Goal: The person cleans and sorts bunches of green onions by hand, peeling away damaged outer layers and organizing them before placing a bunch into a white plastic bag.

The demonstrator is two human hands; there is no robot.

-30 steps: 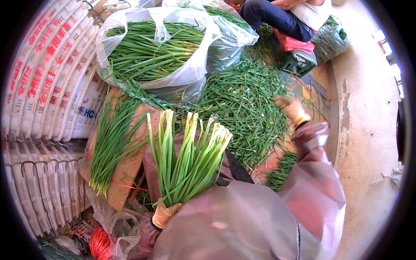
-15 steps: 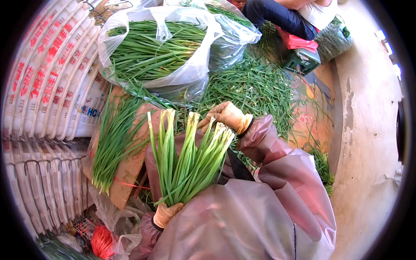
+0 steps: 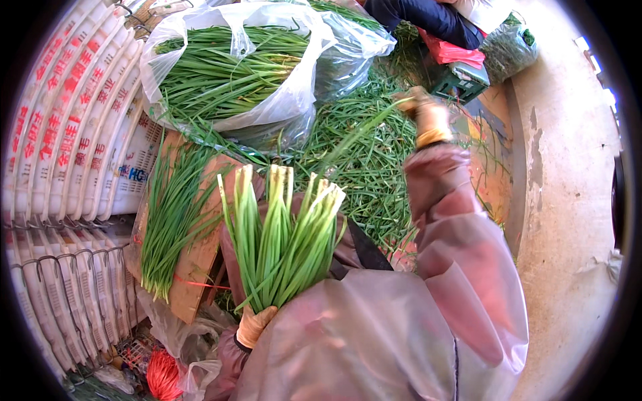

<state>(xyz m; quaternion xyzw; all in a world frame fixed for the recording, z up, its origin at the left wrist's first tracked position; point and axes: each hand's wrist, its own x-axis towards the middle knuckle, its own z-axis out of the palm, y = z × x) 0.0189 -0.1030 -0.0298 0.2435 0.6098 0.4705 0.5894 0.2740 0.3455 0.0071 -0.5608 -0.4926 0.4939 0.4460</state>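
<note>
In the head view, red, dark and blue writing marks stacked white crates (image 3: 40,167) at left, and a pale surface (image 3: 565,234) with a curved edge borders the right. The left hand (image 3: 255,325), fingers curled closed, grips an upright green bunch (image 3: 281,247) above the lap; the blurred right hand (image 3: 428,115) pinches a green strand (image 3: 361,130) above the leaf heap (image 3: 378,180), apart from that edge.

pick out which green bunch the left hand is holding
The fanned bunch with pale ends, gripped in the left hand; more stalks lie on the brown board and in the open plastic bag.
</note>
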